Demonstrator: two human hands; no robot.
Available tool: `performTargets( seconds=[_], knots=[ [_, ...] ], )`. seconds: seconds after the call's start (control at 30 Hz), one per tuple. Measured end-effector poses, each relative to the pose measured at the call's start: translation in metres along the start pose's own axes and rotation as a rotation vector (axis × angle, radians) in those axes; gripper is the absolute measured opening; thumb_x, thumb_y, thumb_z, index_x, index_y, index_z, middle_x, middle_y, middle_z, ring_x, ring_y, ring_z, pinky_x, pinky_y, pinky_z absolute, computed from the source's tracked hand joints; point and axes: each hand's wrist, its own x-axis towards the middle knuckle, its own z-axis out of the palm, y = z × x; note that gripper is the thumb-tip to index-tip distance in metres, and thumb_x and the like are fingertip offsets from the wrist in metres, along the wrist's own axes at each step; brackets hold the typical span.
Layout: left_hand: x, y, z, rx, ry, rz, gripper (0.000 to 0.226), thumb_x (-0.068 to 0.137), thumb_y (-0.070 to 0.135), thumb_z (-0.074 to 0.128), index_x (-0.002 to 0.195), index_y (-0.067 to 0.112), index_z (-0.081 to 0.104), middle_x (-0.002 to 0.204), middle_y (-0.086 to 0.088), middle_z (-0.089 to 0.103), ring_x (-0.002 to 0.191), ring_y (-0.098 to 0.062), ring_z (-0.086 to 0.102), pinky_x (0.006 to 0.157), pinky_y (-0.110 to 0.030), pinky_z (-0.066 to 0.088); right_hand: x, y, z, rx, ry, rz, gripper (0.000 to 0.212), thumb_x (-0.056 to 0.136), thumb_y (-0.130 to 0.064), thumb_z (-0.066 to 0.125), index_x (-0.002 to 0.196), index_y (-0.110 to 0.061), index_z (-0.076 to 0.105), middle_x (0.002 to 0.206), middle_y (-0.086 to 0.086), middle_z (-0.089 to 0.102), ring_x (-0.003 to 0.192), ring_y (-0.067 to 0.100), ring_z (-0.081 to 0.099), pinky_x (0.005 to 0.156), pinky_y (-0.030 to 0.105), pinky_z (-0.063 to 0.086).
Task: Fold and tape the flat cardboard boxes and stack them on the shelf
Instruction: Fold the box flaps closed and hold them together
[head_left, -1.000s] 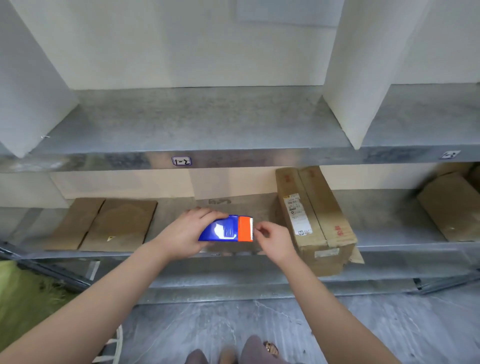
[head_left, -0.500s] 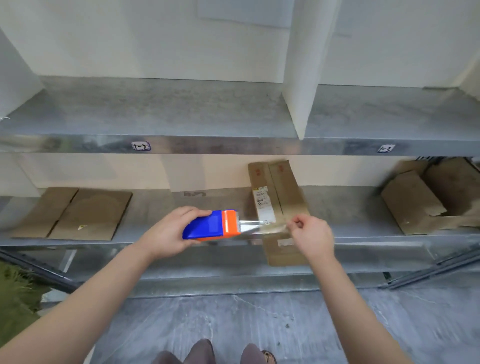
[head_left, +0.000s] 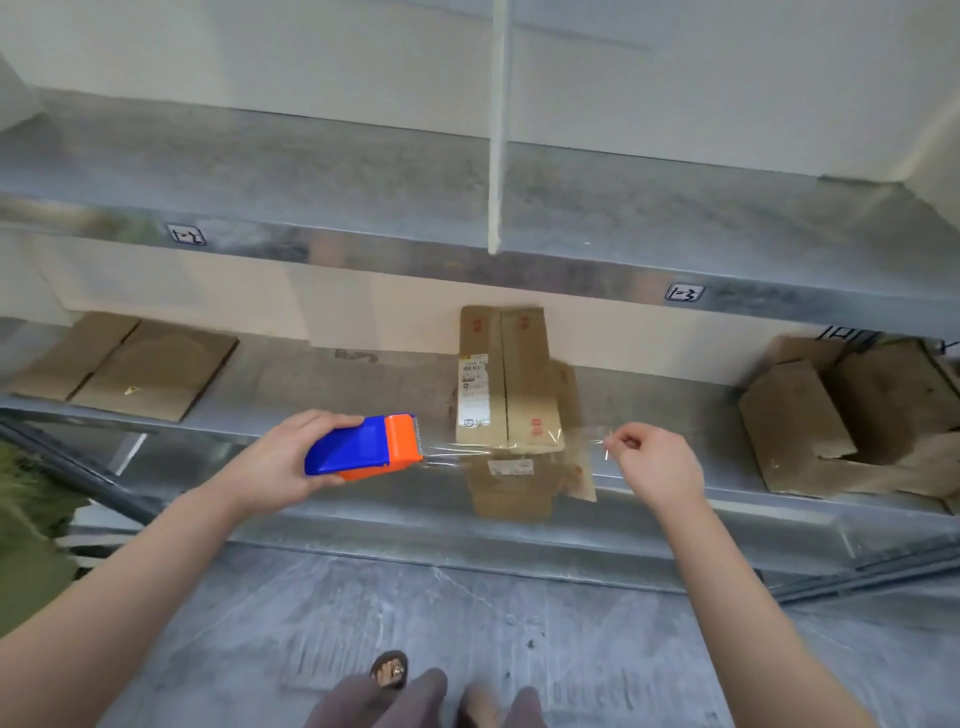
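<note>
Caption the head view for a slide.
Left hand grips a blue-and-orange tape dispenser; right hand pinches clear tape stretched before a cardboard box.

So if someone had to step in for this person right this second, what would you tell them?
Left hand grips the blue and orange tape dispenser.
Right hand pinches the free end of the clear tape, which is stretched between the two hands in front of the folded box.
That box lies on the lower shelf, with its near end overhanging the edge. I cannot tell whether the tape touches it yet.
Done: one box folded.
Left: press the tape on and cut it, then fold the flat cardboard at the shelf's left end and stack.
</note>
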Motion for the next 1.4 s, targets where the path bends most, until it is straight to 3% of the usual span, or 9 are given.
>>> performTargets(
  seconds=[0.33, 0.5, 0.67, 0.73, 0.87, 1.0, 1.1, 1.17, 1.4],
  knots=[
    [0.027, 0.021, 0.018, 0.105, -0.053, -0.049, 0.07, 0.078, 0.029, 0.078, 0.139, 0.03, 0.046, 0.123, 0.015, 0.048, 0.115, -0.007, 0.047, 0.094, -0.013, 0.03, 0.013, 0.004, 0.045, 0.114, -0.182, 0.062, 0.017, 0.088, -0.033, 0.054, 0.074, -0.031, 0.064, 0.081, -0.007, 0.068, 0.083, 0.021, 0.061, 0.067, 0.029, 0.046],
    [0.045, 0.033, 0.021, 0.203, -0.085, 0.007, 0.069, 0.08, 0.034, 0.074, 0.142, 0.031, 0.043, 0.124, 0.01, 0.049, 0.114, -0.012, 0.048, 0.097, -0.026, 0.036, 0.017, 0.006, 0.072, 0.32, -0.287, 0.144, 0.017, 0.091, -0.027, 0.05, 0.077, -0.025, 0.058, 0.08, -0.002, 0.064, 0.085, 0.025, 0.06, 0.076, 0.034, 0.046],
    [0.051, 0.032, 0.019, 0.27, -0.093, 0.031, 0.069, 0.082, 0.037, 0.071, 0.144, 0.032, 0.04, 0.126, 0.011, 0.048, 0.116, -0.012, 0.046, 0.096, -0.024, 0.033, 0.004, 0.004, 0.076, 0.375, -0.142, 0.146, 0.019, 0.088, -0.03, 0.066, 0.093, -0.021, 0.049, 0.091, -0.003, 0.063, 0.091, 0.023, 0.062, 0.072, 0.031, 0.043],
    [0.052, 0.031, 0.019, 0.267, -0.095, 0.041, 0.069, 0.082, 0.037, 0.072, 0.144, 0.031, 0.041, 0.126, 0.009, 0.049, 0.116, -0.012, 0.047, 0.096, -0.025, 0.034, -0.009, -0.003, 0.078, 0.478, -0.049, 0.019, 0.01, 0.093, -0.024, 0.06, 0.101, -0.025, 0.054, 0.095, -0.009, 0.065, 0.095, 0.017, 0.065, 0.075, 0.03, 0.048],
    [0.053, 0.032, 0.021, 0.248, -0.084, 0.06, 0.069, 0.081, 0.036, 0.073, 0.143, 0.03, 0.043, 0.125, 0.009, 0.051, 0.115, -0.014, 0.048, 0.097, -0.027, 0.036, -0.035, -0.024, 0.073, 0.692, -0.111, -0.102, 0.038, 0.093, -0.048, 0.057, 0.129, -0.053, 0.045, 0.112, -0.04, 0.055, 0.104, -0.015, 0.054, 0.088, 0.011, 0.043],
    [0.054, 0.031, 0.023, 0.236, -0.084, 0.063, 0.069, 0.082, 0.037, 0.072, 0.143, 0.032, 0.041, 0.126, 0.009, 0.05, 0.116, -0.013, 0.047, 0.097, -0.027, 0.036, -0.032, -0.04, 0.069, 0.504, -0.086, -0.063, 0.054, 0.088, -0.062, 0.054, 0.135, -0.068, 0.027, 0.089, -0.023, 0.064, 0.07, 0.003, 0.057, 0.073, 0.025, 0.05],
    [0.056, 0.032, 0.027, 0.217, -0.092, 0.073, 0.071, 0.081, 0.037, 0.073, 0.144, 0.033, 0.04, 0.126, 0.01, 0.049, 0.116, -0.012, 0.046, 0.098, -0.028, 0.036, -0.026, -0.043, 0.073, 0.542, -0.111, -0.023, 0.05, 0.091, -0.054, 0.056, 0.135, -0.064, 0.033, 0.137, -0.011, 0.057, 0.104, 0.01, 0.058, 0.099, 0.035, 0.048],
    [0.056, 0.03, 0.028, 0.201, -0.094, 0.079, 0.071, 0.081, 0.035, 0.073, 0.144, 0.033, 0.04, 0.125, 0.01, 0.049, 0.115, -0.012, 0.046, 0.097, -0.028, 0.037, -0.025, -0.042, 0.073, 0.577, -0.11, -0.038, 0.049, 0.093, -0.047, 0.058, 0.136, -0.06, 0.038, 0.151, -0.007, 0.042, 0.137, 0.011, 0.04, 0.111, 0.036, 0.035],
    [0.043, -0.008, 0.005, 0.086, -0.137, 0.069, 0.076, 0.075, 0.025, 0.081, 0.141, 0.032, 0.046, 0.122, 0.013, 0.049, 0.114, -0.009, 0.048, 0.1, -0.023, 0.034, -0.017, -0.043, 0.07, 0.733, -0.208, 0.027, 0.046, 0.09, -0.036, 0.066, 0.127, -0.058, 0.051, 0.148, -0.008, 0.046, 0.138, 0.012, 0.04, 0.117, 0.041, 0.031]
  ],
)
